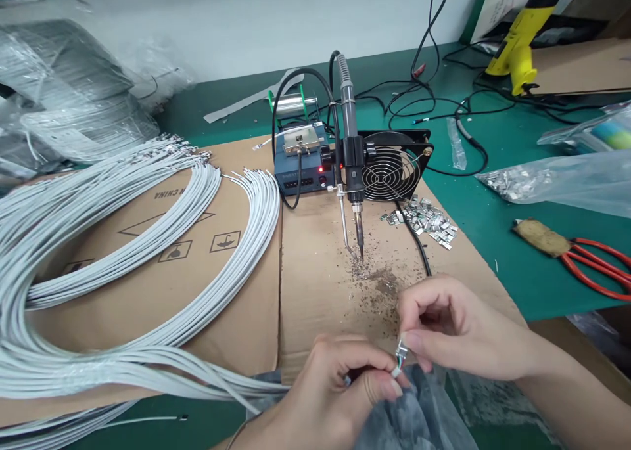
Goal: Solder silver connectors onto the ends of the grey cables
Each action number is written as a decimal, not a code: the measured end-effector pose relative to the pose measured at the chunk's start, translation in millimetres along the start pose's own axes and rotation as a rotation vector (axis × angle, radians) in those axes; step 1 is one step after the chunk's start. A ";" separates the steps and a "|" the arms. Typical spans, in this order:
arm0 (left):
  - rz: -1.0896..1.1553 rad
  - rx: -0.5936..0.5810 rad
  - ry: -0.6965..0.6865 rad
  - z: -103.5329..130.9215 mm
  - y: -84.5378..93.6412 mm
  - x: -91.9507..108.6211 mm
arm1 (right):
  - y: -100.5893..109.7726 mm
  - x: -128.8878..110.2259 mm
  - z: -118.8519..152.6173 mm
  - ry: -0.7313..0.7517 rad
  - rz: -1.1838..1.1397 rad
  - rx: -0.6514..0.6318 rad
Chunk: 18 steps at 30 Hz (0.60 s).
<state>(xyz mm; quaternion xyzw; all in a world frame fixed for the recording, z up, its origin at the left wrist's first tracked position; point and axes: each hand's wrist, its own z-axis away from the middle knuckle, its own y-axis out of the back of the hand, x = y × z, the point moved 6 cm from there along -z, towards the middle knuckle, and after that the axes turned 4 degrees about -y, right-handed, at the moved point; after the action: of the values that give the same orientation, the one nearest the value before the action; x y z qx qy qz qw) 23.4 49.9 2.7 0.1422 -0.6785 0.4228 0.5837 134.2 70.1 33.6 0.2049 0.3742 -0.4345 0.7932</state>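
Between thumb and fingers, my left hand point(345, 387) pinches the end of a white cable point(396, 371), whose thin coloured wires stick out toward the right. My right hand point(456, 328) is closed on a small metal connector point(401, 350) that meets those wires. Whether the wires are joined to it I cannot tell. Above and beyond both hands, a soldering iron point(357, 167) is clamped tip-down in a stand over the cardboard point(315, 292). Solder specks lie under its tip. Several loose metal connectors point(426, 220) are piled to the right of the iron.
Bundled white cables point(236, 272) curve across the left side. Behind the iron stand a blue soldering station point(300, 167), a solder spool point(288, 104) and a black fan point(394, 167). Red-handled cutters point(576, 253), a bag of connectors point(522, 180) and a yellow tool point(520, 49) lie right.
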 end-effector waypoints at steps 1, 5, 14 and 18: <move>0.004 -0.001 0.004 0.0 -0.1 -0.6 | -0.1 0.0 -0.1 0.002 0.003 -0.003; -0.010 0.001 -0.001 1.4 -0.3 -1.8 | 0.1 1.2 -0.2 0.003 0.031 0.003; -0.068 -0.007 -0.029 1.9 -2.0 -7.1 | 2.3 5.3 1.4 0.001 0.036 -0.004; -0.309 -0.192 -0.053 16.9 -21.2 -25.6 | 23.4 2.8 4.8 0.062 0.081 0.227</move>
<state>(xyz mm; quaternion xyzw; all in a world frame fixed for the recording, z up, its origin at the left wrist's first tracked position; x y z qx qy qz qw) 33.8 16.9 -11.4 0.1996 -0.7009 0.2576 0.6345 156.9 78.1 34.5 0.3219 0.3383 -0.4351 0.7698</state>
